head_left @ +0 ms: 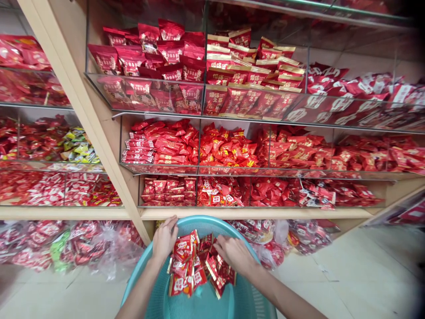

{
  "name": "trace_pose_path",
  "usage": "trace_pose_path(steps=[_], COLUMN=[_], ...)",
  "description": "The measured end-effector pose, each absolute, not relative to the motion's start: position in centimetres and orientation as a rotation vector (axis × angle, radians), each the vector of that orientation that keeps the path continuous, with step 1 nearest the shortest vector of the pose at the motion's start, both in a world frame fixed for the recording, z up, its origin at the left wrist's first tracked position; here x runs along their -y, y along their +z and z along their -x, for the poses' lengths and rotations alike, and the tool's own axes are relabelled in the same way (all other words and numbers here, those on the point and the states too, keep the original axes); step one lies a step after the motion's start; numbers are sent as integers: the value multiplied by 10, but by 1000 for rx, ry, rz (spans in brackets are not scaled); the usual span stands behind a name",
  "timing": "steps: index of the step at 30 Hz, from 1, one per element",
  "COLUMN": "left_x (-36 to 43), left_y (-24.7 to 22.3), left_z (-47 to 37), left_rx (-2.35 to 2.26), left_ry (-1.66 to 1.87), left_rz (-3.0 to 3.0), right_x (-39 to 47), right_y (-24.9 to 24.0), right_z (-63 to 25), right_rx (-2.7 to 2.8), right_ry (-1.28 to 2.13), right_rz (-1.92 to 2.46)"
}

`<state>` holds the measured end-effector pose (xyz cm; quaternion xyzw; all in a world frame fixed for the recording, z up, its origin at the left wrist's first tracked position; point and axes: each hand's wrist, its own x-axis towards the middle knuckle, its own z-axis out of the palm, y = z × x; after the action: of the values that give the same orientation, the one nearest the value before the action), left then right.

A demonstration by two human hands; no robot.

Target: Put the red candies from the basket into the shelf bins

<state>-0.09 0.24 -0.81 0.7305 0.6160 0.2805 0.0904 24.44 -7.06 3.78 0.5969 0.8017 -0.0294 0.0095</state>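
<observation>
A loose heap of red packets (181, 283) is contained in a teal basket (199, 219), gathered toward its far side, with part of the floor of the basket left bare. The heap is flanked by both hands. Its right side is met by the right hand (234, 252), whose fingers are curled down at the packets; whether one is pinched cannot be told. The left hand (165, 238) is placed at the far left rim, just beside the heap, its fingers loosely bent; whether the rim is gripped cannot be told. Beyond the basket, clear bins (229, 170) filled with red-wrapped sweets are stacked in tiers on a wooden shelf (252, 214). Below it, plastic bags (109, 250) of sweets are set on the tiles (318, 283).
</observation>
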Motion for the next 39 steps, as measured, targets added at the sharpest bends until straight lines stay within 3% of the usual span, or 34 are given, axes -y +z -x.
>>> trace_pose_path(steps=[5,10,16,21,39], left_x=[-3,-3,-2,-3,-5], left_y=[-10,-10,-10,-14,-15], left_z=[2,2,1,5,5], left_rx=[-1816,-1825,-1831,-1823,-1803], left_ry=[831,827,838,846,831], left_rz=[-2191,-2168,-2154,-2180,-2165], right_x=[75,47,-24,-55,-21], right_y=[28,56,98,90,118], right_z=[-251,-272,-298,-301,-327], right_rx=[-2579,-2655,-2139,-2070,-2296], right_ry=[-221,-237,230,270,208], right_rz=[-1731,-1984,-2418,-2411,-2679])
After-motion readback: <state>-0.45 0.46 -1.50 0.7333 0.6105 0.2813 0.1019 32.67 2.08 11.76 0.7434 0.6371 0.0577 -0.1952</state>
